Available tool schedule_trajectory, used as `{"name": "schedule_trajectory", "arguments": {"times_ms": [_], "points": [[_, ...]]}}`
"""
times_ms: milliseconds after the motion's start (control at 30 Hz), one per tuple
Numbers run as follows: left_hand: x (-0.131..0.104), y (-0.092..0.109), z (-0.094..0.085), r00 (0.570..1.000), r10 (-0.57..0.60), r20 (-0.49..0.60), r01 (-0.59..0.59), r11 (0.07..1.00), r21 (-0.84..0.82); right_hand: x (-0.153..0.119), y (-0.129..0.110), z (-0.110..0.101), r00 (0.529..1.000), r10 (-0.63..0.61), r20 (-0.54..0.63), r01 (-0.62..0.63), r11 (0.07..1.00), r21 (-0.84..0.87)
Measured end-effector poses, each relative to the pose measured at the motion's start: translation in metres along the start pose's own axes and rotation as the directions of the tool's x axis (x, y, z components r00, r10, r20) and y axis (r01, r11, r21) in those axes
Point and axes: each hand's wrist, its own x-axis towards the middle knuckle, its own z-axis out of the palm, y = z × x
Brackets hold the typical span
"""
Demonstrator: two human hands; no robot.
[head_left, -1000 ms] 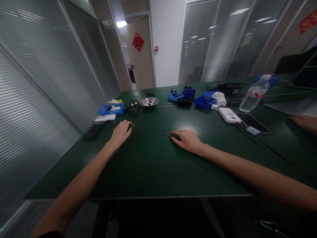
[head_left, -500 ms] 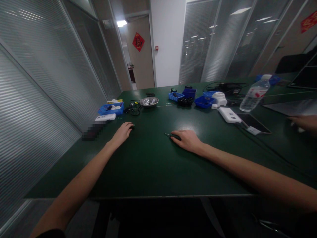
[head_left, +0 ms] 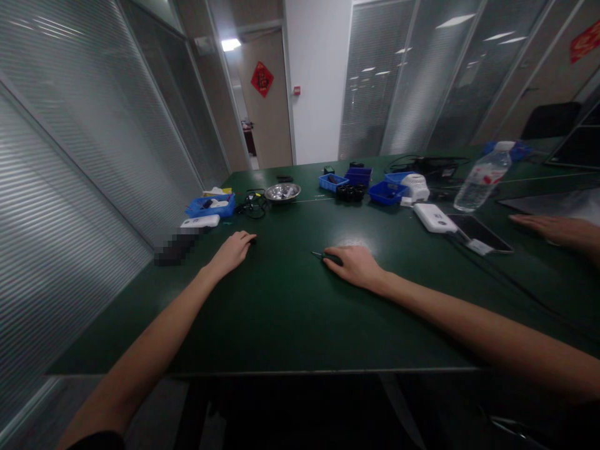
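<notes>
My right hand (head_left: 356,265) rests on the green table (head_left: 281,319), its fingers closed around a screwdriver (head_left: 332,257). The dark handle lies under my fingers, and the thin metal shaft points left. Further left, my left hand (head_left: 233,251) lies on the tabletop with curled fingers over a small black object (head_left: 254,240). Most of that object is hidden, so its kind cannot be made out.
A metal bowl (head_left: 282,192) holds small parts beyond my hands. Cables (head_left: 253,203) and a blue basket (head_left: 210,205) lie left, more blue trays (head_left: 387,192) right. A white device (head_left: 435,217), a water bottle (head_left: 485,176) and another person's hand (head_left: 560,231) are further right.
The fingers of my left hand have shifted slightly over the small black object. At the right, the other person's hand has moved left, flat over the table. My right hand has stayed still.
</notes>
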Motion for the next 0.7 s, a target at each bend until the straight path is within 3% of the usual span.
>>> {"name": "schedule_trajectory", "arguments": {"times_ms": [233,433,700], "points": [[0.0,-0.001,0.001,0.999,-0.014,-0.049,0.013,1.0,-0.02,-0.001,0.0,0.0,1.0,0.0,-0.004,0.0,1.0,-0.004],[0.0,-0.007,0.0,1.0,0.019,-0.013,-0.02,0.999,-0.041,0.0,-0.001,-0.002,1.0,-0.012,0.0,0.012,1.0,-0.006],[0.001,0.004,-0.006,1.0,0.012,0.006,-0.013,0.998,0.054,0.0,0.0,0.001,1.0,0.001,-0.012,-0.001,1.0,-0.022]]}}
